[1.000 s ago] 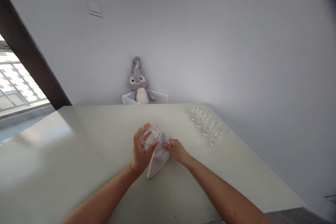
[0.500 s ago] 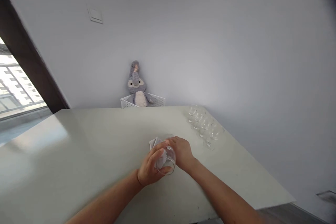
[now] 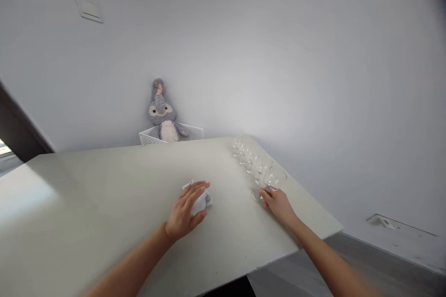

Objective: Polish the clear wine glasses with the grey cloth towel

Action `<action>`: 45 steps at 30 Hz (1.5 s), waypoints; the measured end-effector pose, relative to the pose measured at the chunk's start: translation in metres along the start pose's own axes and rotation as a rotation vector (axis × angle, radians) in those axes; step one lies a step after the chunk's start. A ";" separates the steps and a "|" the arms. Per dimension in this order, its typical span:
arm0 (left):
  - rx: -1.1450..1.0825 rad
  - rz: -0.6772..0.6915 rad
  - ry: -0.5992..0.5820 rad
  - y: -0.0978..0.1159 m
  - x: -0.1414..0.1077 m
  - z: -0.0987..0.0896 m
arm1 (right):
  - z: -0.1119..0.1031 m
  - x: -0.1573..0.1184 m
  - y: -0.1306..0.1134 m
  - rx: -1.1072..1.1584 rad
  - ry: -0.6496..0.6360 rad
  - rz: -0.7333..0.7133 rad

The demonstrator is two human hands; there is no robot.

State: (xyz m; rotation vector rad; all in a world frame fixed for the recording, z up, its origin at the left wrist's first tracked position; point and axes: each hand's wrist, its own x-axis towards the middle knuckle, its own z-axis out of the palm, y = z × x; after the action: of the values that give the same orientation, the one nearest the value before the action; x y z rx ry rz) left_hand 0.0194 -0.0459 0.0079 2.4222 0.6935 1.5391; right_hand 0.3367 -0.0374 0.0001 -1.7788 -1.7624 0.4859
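Observation:
My left hand (image 3: 186,209) is loosely curved around a crumpled white cloth (image 3: 200,203) over the table. Its fingers reach across the cloth with the thumb below; part of the cloth is hidden by the hand. To the right, my right hand (image 3: 278,204) grips a clear stemmed wine glass (image 3: 275,177) low down, by the stem. That glass is upright, its foot at or close to the tabletop. Behind it, several similar wine glasses (image 3: 249,158) stand in a row along the table's right side.
The pale table (image 3: 121,195) ends on the right close to the wall. Beyond its far edge, a grey plush toy (image 3: 162,111) sits in a white perforated basket (image 3: 193,132). A switch plate (image 3: 89,10) is on the wall.
My right hand has carried the wine glass away from my left hand to the near end of the row. My left hand stays by the cloth. The view has turned right.

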 end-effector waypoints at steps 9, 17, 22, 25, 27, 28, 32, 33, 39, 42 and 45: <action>0.068 -0.091 0.060 0.008 0.012 -0.006 | -0.003 0.009 0.015 -0.088 -0.019 0.106; 0.343 -0.601 0.136 0.013 0.018 -0.010 | -0.013 -0.003 0.019 -0.191 -0.068 0.095; 0.450 -0.845 -0.145 0.004 -0.010 -0.025 | -0.031 -0.034 0.004 -0.220 -0.149 0.094; 0.336 -0.930 -0.151 0.000 -0.022 -0.023 | -0.028 -0.044 -0.022 -0.094 -0.220 -0.014; 0.237 -0.954 -0.115 -0.003 -0.024 -0.018 | -0.019 -0.045 -0.044 0.035 -0.273 -0.087; 0.200 -0.947 -0.095 -0.003 -0.023 -0.015 | -0.012 -0.044 -0.055 0.096 -0.308 -0.116; 0.153 -0.786 -0.092 0.006 -0.012 -0.004 | 0.012 -0.040 -0.096 0.201 -0.375 -0.261; 0.161 -0.723 -0.130 0.013 -0.009 -0.002 | 0.016 -0.038 -0.104 0.178 -0.353 -0.325; 0.174 -0.347 -0.381 0.065 0.012 -0.010 | 0.031 -0.033 -0.130 -0.135 -0.416 -0.670; 0.241 -0.270 -0.424 0.076 0.021 -0.026 | 0.023 -0.035 -0.127 -0.137 -0.502 -0.732; 0.358 -0.247 -0.410 0.068 0.035 -0.039 | 0.009 -0.036 -0.120 0.114 -0.578 -0.709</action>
State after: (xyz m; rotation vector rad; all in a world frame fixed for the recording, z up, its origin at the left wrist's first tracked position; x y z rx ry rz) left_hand 0.0162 -0.0918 0.0807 2.6500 1.1991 0.8441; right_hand 0.2356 -0.0773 0.0640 -0.8631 -2.5252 0.8110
